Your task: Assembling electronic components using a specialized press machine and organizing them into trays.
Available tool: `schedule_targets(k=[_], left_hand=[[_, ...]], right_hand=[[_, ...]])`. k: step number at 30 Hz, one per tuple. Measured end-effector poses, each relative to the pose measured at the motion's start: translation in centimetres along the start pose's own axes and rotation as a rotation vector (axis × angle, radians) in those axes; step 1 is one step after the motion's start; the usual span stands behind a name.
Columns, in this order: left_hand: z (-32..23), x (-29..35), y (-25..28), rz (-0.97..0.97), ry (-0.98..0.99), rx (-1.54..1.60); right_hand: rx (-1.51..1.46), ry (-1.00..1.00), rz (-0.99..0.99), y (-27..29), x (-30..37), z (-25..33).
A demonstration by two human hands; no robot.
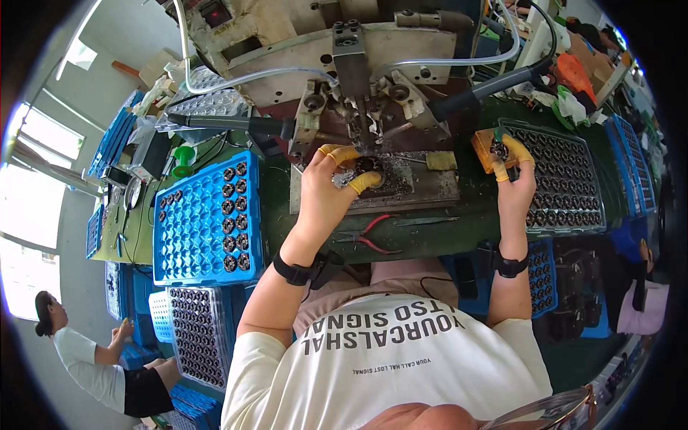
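My left hand [331, 178], with yellow covers on its fingertips, is closed around a dark round part [368, 165]. The part sits on the metal base plate [430, 190] below the machine's central head [351, 57]. On the right, my right hand [517, 172] also wears yellow finger covers. Its fingers pinch a small dark round part [499, 150], partly covered by the fingertips. An orange block [483, 149] is just left of that hand. The tray of dark round parts [562, 175] lies to its right.
A blue tray [208, 222], partly filled with round parts, stands left of the machine. Red-handled pliers [374, 233] and tweezers [426, 221] lie in front of the base plate. Angled rods [487, 89] flank the head. Another person [89, 355] sits at lower left by stacked trays.
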State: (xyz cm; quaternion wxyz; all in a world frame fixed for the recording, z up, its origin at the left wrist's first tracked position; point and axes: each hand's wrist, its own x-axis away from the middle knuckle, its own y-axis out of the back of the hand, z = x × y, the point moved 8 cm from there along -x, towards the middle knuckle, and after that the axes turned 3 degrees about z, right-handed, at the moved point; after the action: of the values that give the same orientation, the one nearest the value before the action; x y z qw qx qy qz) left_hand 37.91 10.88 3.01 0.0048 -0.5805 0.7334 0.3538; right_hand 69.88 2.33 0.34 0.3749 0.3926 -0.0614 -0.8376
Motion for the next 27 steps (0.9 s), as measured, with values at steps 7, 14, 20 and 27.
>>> schedule_targets(k=[7, 14, 20, 27], left_hand=[[0.7, -0.7, -1.1, 0.123, 0.042, -0.008], [1.4, 0.2, -1.2, 0.059, -0.021, -0.040], [0.4, 2.2, 1.0, 0.073, -0.026, 0.112], [10.7, 4.7, 17.8, 0.244, 0.492, -0.341]], right_hand=[[0.043, 0.039, 0.003, -0.2, -0.3, -0.4], [0.103, 0.086, 0.065, -0.6, -0.7, -0.1], [0.269, 0.241, 0.112, -0.7, -0.5, -1.8], [0.158, 0.091, 0.196, 0.2, -0.2, -3.2]])
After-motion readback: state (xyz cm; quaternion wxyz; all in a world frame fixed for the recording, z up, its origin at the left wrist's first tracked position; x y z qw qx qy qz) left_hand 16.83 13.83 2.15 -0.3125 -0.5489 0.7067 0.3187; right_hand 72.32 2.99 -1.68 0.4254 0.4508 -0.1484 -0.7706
